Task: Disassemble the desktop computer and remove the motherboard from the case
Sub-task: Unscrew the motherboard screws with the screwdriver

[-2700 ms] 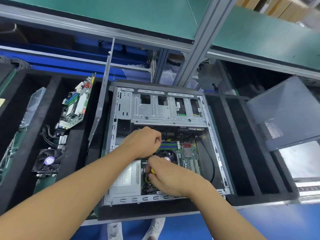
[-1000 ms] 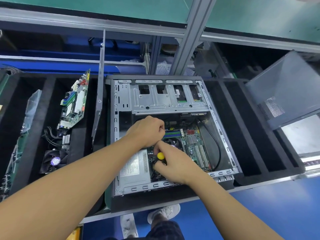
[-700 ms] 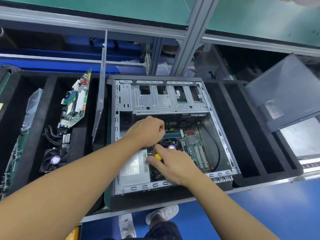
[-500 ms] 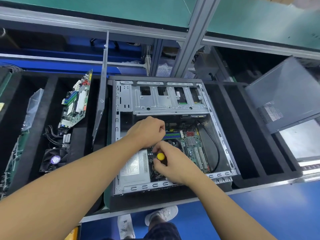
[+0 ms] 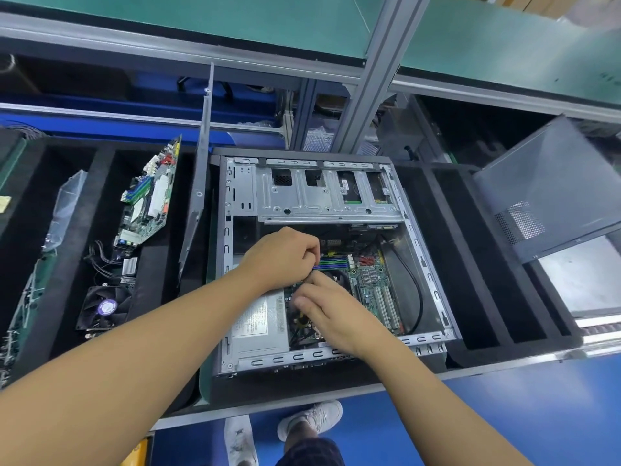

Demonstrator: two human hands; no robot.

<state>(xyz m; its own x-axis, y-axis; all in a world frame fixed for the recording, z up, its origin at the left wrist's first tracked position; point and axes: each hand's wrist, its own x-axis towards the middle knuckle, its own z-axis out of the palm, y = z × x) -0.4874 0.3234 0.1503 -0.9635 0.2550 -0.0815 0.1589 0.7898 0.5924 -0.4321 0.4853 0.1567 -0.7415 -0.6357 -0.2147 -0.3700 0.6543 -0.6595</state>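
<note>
While my left hand [image 5: 282,257] curls knuckles-up and my right hand [image 5: 331,312] reaches up against it, I cannot tell what either grasps. Both crowd the left part of the motherboard [image 5: 371,284], seated in the case [image 5: 435,297]; power supply [image 5: 258,326] hems me left, drive cage [image 5: 322,196] beyond, black cable [image 5: 415,280] right. Another board [image 5: 151,200] leans in the worktop's [image 5: 477,270] left slot.

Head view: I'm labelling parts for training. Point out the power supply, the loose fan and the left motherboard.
power supply [image 5: 257,327], head view, on its labelled top face.
loose fan [image 5: 107,307], head view, on its purple hub.
left motherboard [image 5: 149,203], head view, middle of the board.
</note>
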